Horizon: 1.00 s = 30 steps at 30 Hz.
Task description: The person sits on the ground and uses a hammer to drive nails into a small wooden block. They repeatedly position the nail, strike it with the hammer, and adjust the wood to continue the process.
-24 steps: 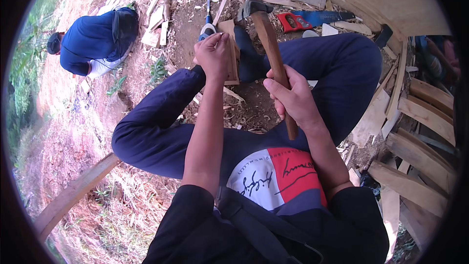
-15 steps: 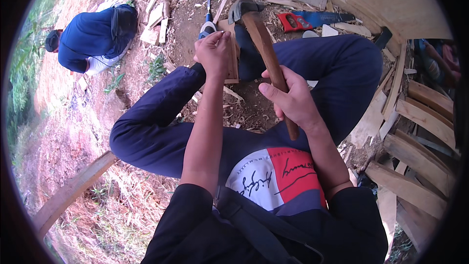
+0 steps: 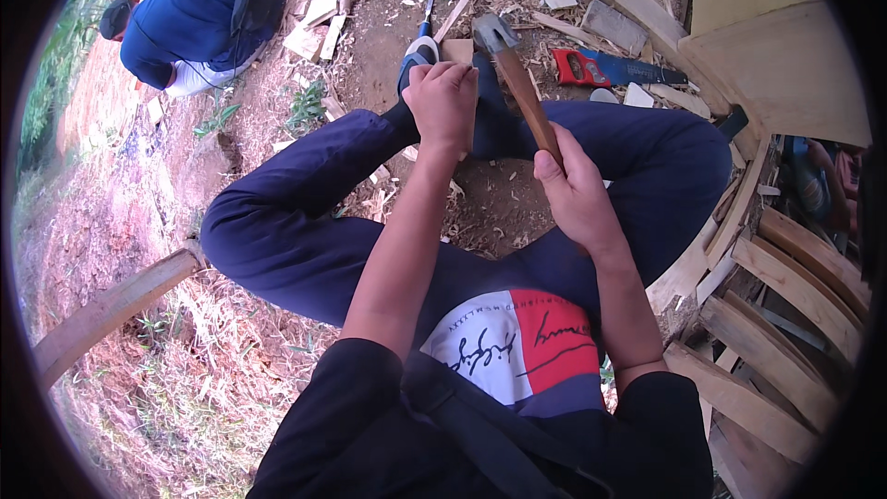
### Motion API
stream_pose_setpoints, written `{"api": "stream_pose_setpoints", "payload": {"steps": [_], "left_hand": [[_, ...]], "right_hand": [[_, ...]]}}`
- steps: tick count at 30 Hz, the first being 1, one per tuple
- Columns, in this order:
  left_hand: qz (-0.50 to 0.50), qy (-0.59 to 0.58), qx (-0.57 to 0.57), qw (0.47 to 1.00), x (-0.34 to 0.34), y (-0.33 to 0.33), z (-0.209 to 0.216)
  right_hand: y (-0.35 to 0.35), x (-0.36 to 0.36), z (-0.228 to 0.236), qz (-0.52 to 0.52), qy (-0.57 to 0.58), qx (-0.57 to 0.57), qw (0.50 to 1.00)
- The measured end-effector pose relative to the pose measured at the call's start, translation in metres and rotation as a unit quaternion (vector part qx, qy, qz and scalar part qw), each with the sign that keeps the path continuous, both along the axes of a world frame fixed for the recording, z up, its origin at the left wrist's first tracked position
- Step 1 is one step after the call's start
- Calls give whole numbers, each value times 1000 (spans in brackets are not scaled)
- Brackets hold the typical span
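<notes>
My right hand (image 3: 577,189) is wrapped round the wooden handle of a claw hammer (image 3: 527,92). The hammer's grey head points away from me, raised near my left hand. Closed into a loose fist, my left hand (image 3: 445,109) is over a wooden board (image 3: 456,51) between my feet. What its fingers pinch, if anything, is hidden. Most of that board lies behind the hand and wrist.
Beyond my foot lies a blue-handled chisel (image 3: 427,17). A red-handled saw (image 3: 580,67) rests to the right among wood scraps and shavings. Curved wooden pieces (image 3: 758,342) are stacked at right. Another person (image 3: 199,23) bends down at far left.
My right hand has tilted the hammer, and its head now sits lower beside my left hand. The left hand has turned its knuckles upward. The whole view has shifted slightly.
</notes>
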<state>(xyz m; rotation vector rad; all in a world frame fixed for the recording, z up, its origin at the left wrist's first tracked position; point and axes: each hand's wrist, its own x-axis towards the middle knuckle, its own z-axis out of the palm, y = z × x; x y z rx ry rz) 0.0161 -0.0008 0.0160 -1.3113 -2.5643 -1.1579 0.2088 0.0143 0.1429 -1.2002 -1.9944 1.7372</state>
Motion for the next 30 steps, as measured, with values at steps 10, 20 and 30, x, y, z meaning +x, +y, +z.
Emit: {"api": "stream_pose_setpoints", "payload": {"steps": [10, 20, 30], "left_hand": [[10, -12, 14, 1000, 3, 0, 4], [1, -16, -4, 1000, 3, -2, 8], [9, 7, 2, 1000, 2, -3, 5]], "right_hand": [[5, 1, 4, 31, -91, 64, 993], [5, -7, 2, 51, -135, 103, 984], [0, -3, 6, 45, -128, 119, 984]]}}
